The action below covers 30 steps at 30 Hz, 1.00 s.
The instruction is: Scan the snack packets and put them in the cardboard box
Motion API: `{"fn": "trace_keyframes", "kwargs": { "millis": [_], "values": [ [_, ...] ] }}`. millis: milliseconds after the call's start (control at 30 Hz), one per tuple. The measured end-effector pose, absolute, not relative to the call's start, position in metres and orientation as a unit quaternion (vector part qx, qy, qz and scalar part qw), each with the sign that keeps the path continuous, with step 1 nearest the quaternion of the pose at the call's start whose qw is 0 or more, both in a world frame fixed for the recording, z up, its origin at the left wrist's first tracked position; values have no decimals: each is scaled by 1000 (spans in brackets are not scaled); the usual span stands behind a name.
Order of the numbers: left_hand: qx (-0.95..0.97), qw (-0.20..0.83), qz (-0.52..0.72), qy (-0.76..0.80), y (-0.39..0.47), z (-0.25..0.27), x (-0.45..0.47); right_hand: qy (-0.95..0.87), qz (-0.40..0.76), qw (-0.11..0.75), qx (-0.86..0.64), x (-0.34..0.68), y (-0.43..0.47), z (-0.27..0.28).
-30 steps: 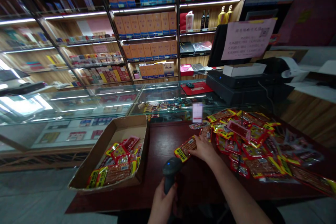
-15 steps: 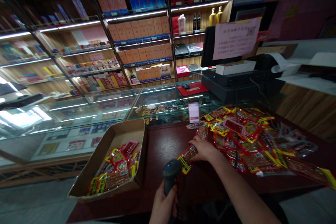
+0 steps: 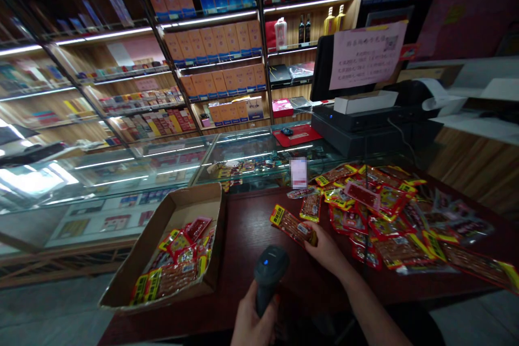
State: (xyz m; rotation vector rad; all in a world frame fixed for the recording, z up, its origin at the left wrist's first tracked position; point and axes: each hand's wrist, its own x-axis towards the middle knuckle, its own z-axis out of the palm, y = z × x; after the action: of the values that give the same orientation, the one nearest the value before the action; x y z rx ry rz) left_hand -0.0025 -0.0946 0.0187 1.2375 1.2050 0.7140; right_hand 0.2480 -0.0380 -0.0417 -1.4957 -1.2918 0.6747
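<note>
In my left hand (image 3: 255,319) is a dark barcode scanner (image 3: 269,273) with a small blue light, its head pointing up and away from me. My right hand (image 3: 324,248) grips one end of a snack packet (image 3: 292,225) with a yellow label and red edges, tilted a little above the tabletop. Another snack packet (image 3: 311,206) lies just beyond it. To the right spreads a heap of similar packets (image 3: 381,211). A cardboard box (image 3: 219,238) on the left holds several packets.
Under everything is a dark red wooden table (image 3: 247,216). Glass display cases (image 3: 162,159) stand behind it. At the back right are a monitor with a pink notice (image 3: 367,57) and a black cash drawer (image 3: 340,132). Stocked shelves (image 3: 219,78) line the wall.
My right hand has lifted and turned the snack packet, so its yellow label now points to the far left. The scanner in my left hand has shifted slightly right.
</note>
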Motion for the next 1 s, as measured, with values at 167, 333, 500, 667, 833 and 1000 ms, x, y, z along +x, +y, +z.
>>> {"fn": "trace_keyframes", "kwargs": {
  "millis": [167,333,500,667,833,1000],
  "values": [
    [558,570,306,520,-95,29,8,-528,301,515,-605,250,-43,-39],
    [583,548,300,519,-97,26,12,-527,306,511,-606,250,-43,-36],
    [592,547,291,515,-98,29,12,-534,312,514,-595,250,-42,-42],
    [597,553,292,502,-98,36,12,-537,305,529,-582,249,-42,-44],
    [587,557,295,508,-99,34,13,-527,311,520,-597,248,-44,-40],
    [493,623,332,509,-92,11,9,-443,392,575,-565,252,-38,-26]
  ]
}}
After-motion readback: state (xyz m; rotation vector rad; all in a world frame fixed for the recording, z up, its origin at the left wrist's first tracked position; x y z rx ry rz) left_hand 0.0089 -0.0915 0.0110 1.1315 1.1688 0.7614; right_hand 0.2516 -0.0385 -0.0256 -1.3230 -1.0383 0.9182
